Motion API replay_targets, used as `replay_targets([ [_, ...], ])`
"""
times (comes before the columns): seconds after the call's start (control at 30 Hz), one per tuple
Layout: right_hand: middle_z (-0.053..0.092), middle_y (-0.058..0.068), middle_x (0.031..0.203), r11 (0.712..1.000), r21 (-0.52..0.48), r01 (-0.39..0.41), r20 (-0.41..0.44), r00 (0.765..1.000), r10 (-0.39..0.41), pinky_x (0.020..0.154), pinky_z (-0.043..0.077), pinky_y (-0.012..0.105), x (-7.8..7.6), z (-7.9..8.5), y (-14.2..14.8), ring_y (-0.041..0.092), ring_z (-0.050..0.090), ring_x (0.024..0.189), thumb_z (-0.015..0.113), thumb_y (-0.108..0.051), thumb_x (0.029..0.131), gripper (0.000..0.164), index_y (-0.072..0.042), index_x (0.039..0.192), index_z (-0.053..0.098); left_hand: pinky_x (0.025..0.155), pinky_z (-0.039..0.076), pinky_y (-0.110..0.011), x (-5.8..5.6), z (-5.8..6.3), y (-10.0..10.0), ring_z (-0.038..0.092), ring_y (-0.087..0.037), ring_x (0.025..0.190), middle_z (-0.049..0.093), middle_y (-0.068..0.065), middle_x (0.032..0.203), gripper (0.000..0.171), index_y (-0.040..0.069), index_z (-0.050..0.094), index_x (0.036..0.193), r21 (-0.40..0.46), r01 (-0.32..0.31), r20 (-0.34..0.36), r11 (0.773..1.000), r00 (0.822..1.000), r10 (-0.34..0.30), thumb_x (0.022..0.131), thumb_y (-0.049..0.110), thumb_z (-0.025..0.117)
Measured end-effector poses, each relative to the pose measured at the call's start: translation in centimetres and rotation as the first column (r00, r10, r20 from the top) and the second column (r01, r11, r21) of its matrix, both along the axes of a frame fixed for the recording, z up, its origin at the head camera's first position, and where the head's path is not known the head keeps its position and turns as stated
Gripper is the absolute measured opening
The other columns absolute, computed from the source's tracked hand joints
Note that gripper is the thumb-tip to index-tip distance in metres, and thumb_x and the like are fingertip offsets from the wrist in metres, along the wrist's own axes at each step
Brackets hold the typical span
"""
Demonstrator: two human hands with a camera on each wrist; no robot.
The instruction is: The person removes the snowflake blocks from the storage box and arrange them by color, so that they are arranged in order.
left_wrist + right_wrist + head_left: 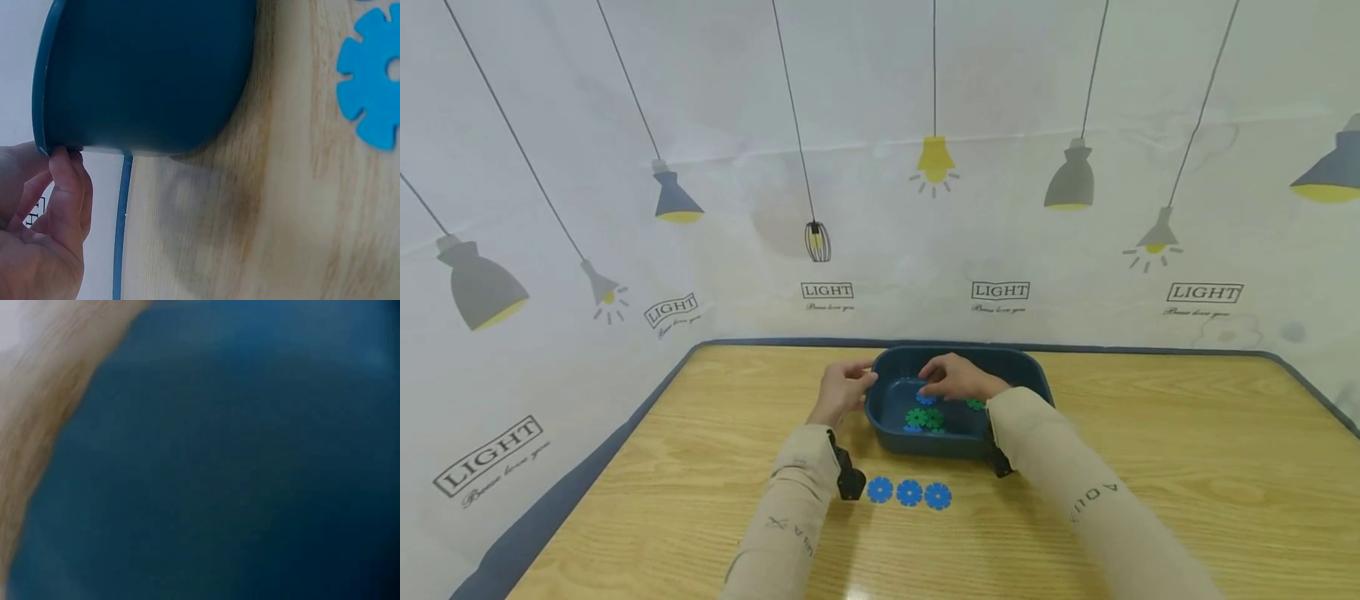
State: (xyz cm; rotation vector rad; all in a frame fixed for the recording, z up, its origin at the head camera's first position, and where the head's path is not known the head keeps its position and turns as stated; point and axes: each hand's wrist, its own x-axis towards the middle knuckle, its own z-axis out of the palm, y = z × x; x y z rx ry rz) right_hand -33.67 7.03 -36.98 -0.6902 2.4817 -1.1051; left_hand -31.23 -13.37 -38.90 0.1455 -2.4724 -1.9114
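My left hand point(844, 385) grips the left rim of the dark blue plastic tub point(1032, 377), fingertips point(62, 164) curled against its smooth rounded lip. The tub sits on the wood-grain table point(1150, 467), at the far edge. My right hand point(953, 377) reaches inside, fingers bent over a blue notched disc point(927, 398); I cannot tell whether they pinch it. Green discs point(923, 417) lie on the tub floor. Three flat blue gear-shaped discs point(909, 492) lie in a row on the table just in front of the tub.

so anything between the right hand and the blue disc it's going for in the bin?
Nothing visible. The right hand is already inside the blue bin, fingertips on the blue disc. The left hand only holds the rim.
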Motion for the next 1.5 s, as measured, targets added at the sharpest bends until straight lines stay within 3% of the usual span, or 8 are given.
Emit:
replay_targets([
  [0.27,0.055,0.019,0.111,0.992,0.083,0.095,-0.053,0.994,-0.090,0.081,0.046,0.037,-0.4,-1.2,-0.2,0.030,0.052,0.103,0.063,-0.011,0.082,0.036,0.007,0.113,0.055,0.056,0.053,-0.029,0.1,-0.2,0.3,0.061,-0.024,0.083,0.056,-0.014,0.098,0.029,0.006,0.060,0.115,-0.004,0.012,0.002,1.000,1.000,-0.012,0.086,0.007,0.058],
  [0.47,0.054,0.020,0.113,0.986,0.119,0.119,-0.067,0.992,-0.111,0.084,0.044,0.039,-0.9,-1.7,-0.3,0.032,0.050,0.106,0.063,-0.010,0.081,0.038,0.007,0.114,0.054,0.057,0.052,-0.029,0.1,0.1,0.4,0.060,-0.023,0.083,0.054,-0.013,0.099,0.029,0.005,0.060,0.114,0.005,0.006,0.010,1.000,1.000,-0.006,0.086,0.008,0.058],
  [0.5,0.057,0.017,0.110,0.989,0.109,0.099,-0.090,0.992,-0.089,0.081,0.046,0.036,-1.9,-2.7,-0.1,0.027,0.053,0.102,0.066,-0.018,0.080,0.040,0.004,0.112,0.056,0.057,0.052,-0.028,0.1,0.1,0.4,0.060,-0.023,0.084,0.054,-0.013,0.098,0.028,0.005,0.060,0.114,0.008,0.004,0.011,1.000,1.000,-0.004,0.086,0.008,0.058],
  [0.67,0.056,0.016,0.112,0.987,0.130,0.095,-0.070,0.994,-0.087,0.083,0.045,0.036,-2.5,-3.0,-0.2,0.026,0.053,0.103,0.068,-0.017,0.078,0.043,0.003,0.114,0.056,0.057,0.052,-0.028,0.0,0.3,0.4,0.060,-0.025,0.086,0.054,-0.013,0.097,0.029,0.006,0.060,0.114,0.010,0.005,0.014,1.000,1.000,-0.006,0.085,0.008,0.058],
  [0.8,0.054,0.020,0.114,0.982,0.162,0.098,-0.046,0.995,-0.092,0.087,0.043,0.038,-1.3,-1.9,-0.6,0.031,0.050,0.107,0.064,-0.005,0.079,0.041,0.007,0.117,0.052,0.057,0.052,-0.028,0.0,0.3,0.4,0.060,-0.027,0.089,0.054,-0.013,0.098,0.030,0.006,0.060,0.115,0.009,0.009,0.017,1.000,1.000,-0.009,0.085,0.008,0.058],
  [1.27,0.056,0.017,0.112,0.969,0.242,0.048,-0.019,0.999,-0.044,0.086,0.044,0.037,-1.9,-2.5,-1.2,0.027,0.051,0.105,0.063,-0.003,0.079,0.038,-0.001,0.117,0.057,0.057,0.052,-0.029,-0.1,0.2,0.0,0.061,-0.025,0.085,0.055,-0.013,0.098,0.030,0.006,0.060,0.115,0.006,0.004,0.015,1.000,1.000,-0.004,0.086,0.007,0.057],
  [1.5,0.057,0.017,0.108,0.965,0.258,0.039,-0.047,0.999,-0.028,0.084,0.045,0.038,-1.5,-2.5,-1.3,0.027,0.052,0.102,0.064,-0.002,0.078,0.033,-0.002,0.110,0.061,0.058,0.052,-0.030,0.0,0.2,0.0,0.060,-0.025,0.085,0.055,-0.014,0.099,0.030,0.006,0.059,0.116,0.015,0.007,0.023,1.000,1.000,-0.007,0.086,0.007,0.057],
])
